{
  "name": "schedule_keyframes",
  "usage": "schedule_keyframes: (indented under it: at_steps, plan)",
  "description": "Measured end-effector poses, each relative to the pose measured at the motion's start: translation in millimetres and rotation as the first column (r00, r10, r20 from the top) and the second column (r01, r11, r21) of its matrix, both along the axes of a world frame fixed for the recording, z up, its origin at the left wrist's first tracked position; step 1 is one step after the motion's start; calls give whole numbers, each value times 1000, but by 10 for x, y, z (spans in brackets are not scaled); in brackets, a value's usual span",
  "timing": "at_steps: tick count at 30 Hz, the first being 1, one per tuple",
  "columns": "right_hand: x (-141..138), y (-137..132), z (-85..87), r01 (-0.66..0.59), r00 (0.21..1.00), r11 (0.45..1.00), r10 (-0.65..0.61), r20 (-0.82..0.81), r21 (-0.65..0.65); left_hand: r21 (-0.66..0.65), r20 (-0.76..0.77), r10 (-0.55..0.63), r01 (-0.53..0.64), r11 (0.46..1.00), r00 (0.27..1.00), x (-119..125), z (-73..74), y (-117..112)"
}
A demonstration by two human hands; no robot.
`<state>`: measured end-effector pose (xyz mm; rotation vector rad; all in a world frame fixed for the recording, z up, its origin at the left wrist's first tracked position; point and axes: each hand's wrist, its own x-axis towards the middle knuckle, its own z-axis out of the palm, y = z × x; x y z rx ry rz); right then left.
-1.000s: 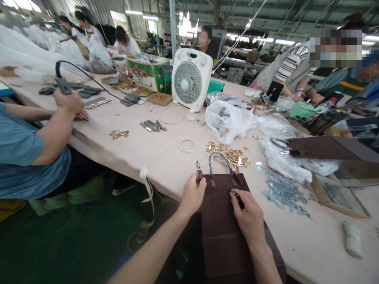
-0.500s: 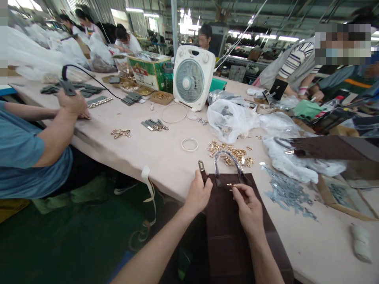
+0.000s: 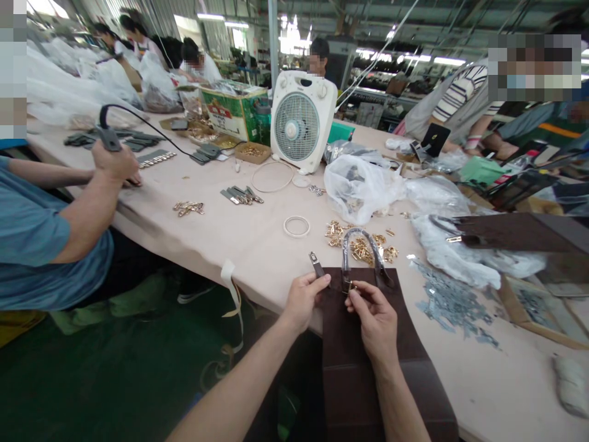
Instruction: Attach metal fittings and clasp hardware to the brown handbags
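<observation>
A dark brown leather bag [image 3: 356, 344] hangs over the table's front edge, its plastic-wrapped handle [image 3: 359, 233] lying on the tabletop. At its upper left corner, my left hand [image 3: 304, 298] is closed on a dark leather strap [image 3: 316, 264] with a metal plate at its tip. Over the bag, just below the handle, my right hand [image 3: 375, 313] pinches a small gold metal fitting [image 3: 350, 287] between thumb and fingers. The fitting is apart from the strap. Beyond the handle lies a pile of gold fittings [image 3: 361, 250].
Thin grey metal plates [image 3: 453, 301] are scattered to the right, near a cardboard tray [image 3: 540, 325]. A white ring [image 3: 297, 227], clear plastic bags [image 3: 359, 187] and a box fan [image 3: 301, 123] stand farther back. At left, a co-worker's hand [image 3: 113, 162] holds a corded tool.
My right hand has moved left with the gold fitting, closer to the strap, and turned the fitting. My left hand has tilted the strap slightly, and the bag's handle has shifted right.
</observation>
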<state>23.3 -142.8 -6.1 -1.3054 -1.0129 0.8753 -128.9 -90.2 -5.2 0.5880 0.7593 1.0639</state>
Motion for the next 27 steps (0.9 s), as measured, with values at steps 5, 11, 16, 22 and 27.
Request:
schedule_keyframes:
  at_steps: [5,11,16,22,27]
  plan:
    - [-105,-11,6,37,994,999,-39,98,26,4,-17,6,-6,1000,1000,17,-23,1]
    - [-183,-9,8,72,977,996,-81,198,51,68,-25,29,-27,997,999,28,-80,-3]
    - [-234,0,33,69,923,989,-112,369,128,168,-44,36,-28,985,998,17,-103,-35]
    - [-245,25,9,51,889,987,-114,443,152,247,-108,63,-35,968,992,10,-73,-79]
    - [-252,49,-12,38,868,983,-122,482,181,274,-113,59,-26,962,992,15,-51,-109]
